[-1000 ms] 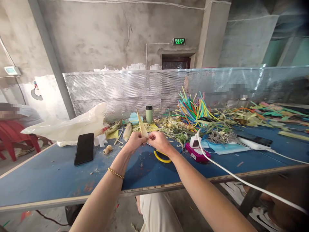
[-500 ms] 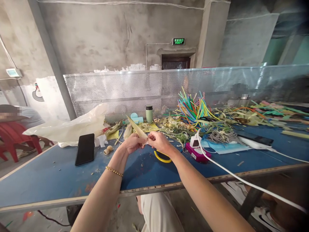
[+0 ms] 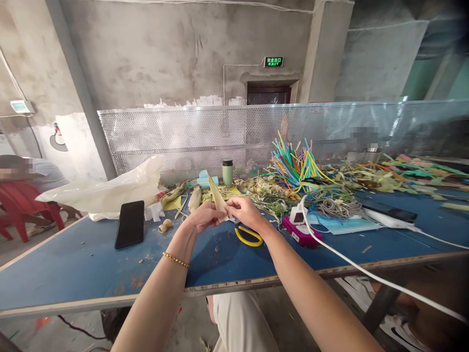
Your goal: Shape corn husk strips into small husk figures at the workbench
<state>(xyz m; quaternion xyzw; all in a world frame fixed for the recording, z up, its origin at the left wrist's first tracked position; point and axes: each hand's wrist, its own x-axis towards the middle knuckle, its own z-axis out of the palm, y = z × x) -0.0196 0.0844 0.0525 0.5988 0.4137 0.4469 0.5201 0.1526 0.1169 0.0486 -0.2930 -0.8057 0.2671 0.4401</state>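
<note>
A pale, pointed corn husk (image 3: pixel 217 195) stands up between my two hands above the blue table (image 3: pixel 161 274). My left hand (image 3: pixel 205 216) pinches its lower left side, a beaded bracelet on that wrist. From the other side my right hand (image 3: pixel 244 211) closes on the husk's lower end, its fingertips touching or nearly touching those of the left. Just below the right hand lie scissors with yellow handles (image 3: pixel 249 237), their blades partly hidden. A whole husk bundle (image 3: pixel 195 199) lies behind the left hand.
Left are a black phone (image 3: pixel 130 225), a small gourd-shaped piece (image 3: pixel 165 226) and plastic sheeting (image 3: pixel 110 188). A green bottle (image 3: pixel 227 172), husk scraps (image 3: pixel 264 188) and coloured stems (image 3: pixel 293 164) stand behind. Right are a magenta box (image 3: pixel 302 232) and white cable (image 3: pixel 351 266).
The husk has swung more upright, its tip moving right. My fingers have shifted slightly along its lower end, and more of the scissors shows below the right hand.
</note>
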